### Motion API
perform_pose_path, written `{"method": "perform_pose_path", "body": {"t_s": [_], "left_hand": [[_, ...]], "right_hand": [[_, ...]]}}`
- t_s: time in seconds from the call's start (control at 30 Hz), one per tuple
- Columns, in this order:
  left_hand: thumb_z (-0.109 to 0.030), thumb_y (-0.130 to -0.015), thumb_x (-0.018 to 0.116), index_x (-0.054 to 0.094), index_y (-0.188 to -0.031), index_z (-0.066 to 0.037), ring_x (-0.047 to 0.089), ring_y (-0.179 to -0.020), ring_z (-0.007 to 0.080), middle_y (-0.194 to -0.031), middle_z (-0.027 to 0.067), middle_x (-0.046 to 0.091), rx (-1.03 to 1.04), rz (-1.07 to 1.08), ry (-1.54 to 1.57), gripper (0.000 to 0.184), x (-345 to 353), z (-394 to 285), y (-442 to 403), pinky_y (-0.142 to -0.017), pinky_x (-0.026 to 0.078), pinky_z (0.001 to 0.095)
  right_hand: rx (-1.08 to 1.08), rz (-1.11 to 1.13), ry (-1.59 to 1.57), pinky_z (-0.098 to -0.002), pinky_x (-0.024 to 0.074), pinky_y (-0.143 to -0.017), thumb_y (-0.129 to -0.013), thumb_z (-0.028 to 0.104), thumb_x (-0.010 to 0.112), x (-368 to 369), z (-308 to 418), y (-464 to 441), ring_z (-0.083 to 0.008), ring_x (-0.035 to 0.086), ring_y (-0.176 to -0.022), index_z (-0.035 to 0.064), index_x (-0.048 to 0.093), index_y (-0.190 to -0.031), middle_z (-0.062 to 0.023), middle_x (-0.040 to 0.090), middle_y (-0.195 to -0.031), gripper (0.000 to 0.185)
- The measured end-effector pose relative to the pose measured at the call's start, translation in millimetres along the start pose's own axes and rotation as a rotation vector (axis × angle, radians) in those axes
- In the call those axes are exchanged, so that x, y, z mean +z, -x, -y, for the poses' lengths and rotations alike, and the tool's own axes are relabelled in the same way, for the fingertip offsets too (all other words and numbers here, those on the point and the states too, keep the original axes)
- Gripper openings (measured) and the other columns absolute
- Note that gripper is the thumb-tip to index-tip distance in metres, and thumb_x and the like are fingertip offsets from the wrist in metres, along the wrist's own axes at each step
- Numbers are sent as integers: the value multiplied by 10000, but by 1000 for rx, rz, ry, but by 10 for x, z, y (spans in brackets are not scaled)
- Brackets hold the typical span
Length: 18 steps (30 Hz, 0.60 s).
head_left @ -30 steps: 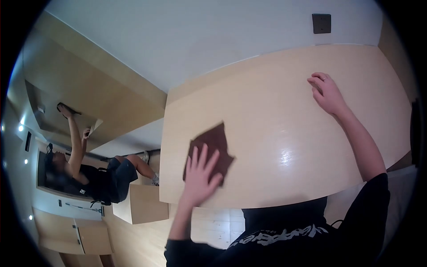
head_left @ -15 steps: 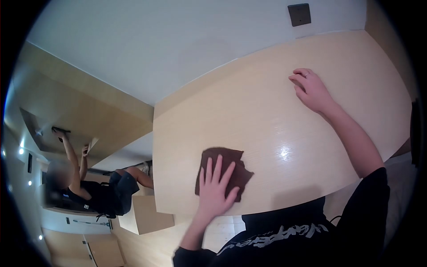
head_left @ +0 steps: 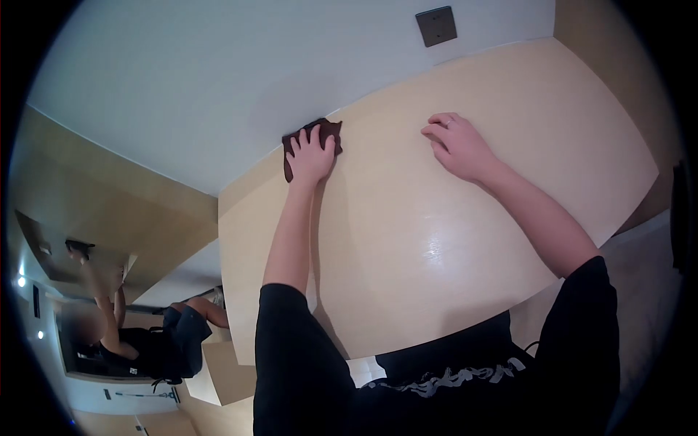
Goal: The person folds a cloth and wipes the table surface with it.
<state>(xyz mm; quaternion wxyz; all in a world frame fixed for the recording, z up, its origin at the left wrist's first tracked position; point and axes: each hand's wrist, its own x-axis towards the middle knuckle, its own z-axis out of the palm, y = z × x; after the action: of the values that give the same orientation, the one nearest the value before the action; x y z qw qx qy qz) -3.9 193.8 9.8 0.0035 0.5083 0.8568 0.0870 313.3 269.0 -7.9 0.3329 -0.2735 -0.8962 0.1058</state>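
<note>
Co-worker's head blurred, shirt lettering unreadable

Dark-brown cloth (seemingly plain), pale wood-toned tabletop.

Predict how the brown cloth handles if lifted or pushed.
Likely floppy: the cloth looks thin, with uneven, bent edges, so it should sag when lifted. Probably light, given that thinness. Pushed, it may slide or bunch rather than roll, lying spread under the left hand on a smooth, shiny table.
</note>
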Motion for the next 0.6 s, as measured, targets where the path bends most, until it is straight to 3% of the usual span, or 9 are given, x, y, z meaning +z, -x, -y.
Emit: {"method": "perform_pose_path", "body": {"t_s": [0.1,0.27,0.33,0.47,0.6], "left_hand": [[-556,-932,356,312,-1499,-180,168,-1442,438,-1567,186,234,-73,8,-29,681,34,-119,-115,-1141,156,598],[-558,-942,345,277,-1519,-186,152,-1443,451,-1578,195,198,53,28,16,689,0,-68,215,-1142,142,602],[-541,-959,335,267,-1523,-192,150,-1449,434,-1586,177,187,171,36,4,666,-44,-102,558,-1148,128,595],[-424,-935,474,326,-1498,-150,173,-1437,448,-1566,195,231,445,-17,31,644,-199,-257,1687,-1140,158,589],[-404,-876,559,309,-1503,-132,172,-1429,477,-1569,218,191,570,154,-12,727,-435,-443,2866,-1105,184,650]], "right_hand": [[7,-6,19,-421,438,-962,-856,119,554,-8,18,22,-309,536,-1117,48,635,-1053,-125,598,-1137,224],[16,36,-4,-415,435,-967,-868,124,547,-108,116,14,-300,531,-1124,59,639,-1054,-114,597,-1140,218],[40,46,8,-413,435,-966,-869,124,545,-140,149,32,-298,531,-1125,62,639,-1054,-111,598,-1138,216],[12,18,6,-415,437,-963,-864,119,548,-128,164,63,-300,535,-1121,58,641,-1053,-113,601,-1135,220],[30,23,-9,-422,440,-963,-856,117,556,-60,79,149,-307,536,-1119,47,638,-1056,-127,599,-1141,227]]}}
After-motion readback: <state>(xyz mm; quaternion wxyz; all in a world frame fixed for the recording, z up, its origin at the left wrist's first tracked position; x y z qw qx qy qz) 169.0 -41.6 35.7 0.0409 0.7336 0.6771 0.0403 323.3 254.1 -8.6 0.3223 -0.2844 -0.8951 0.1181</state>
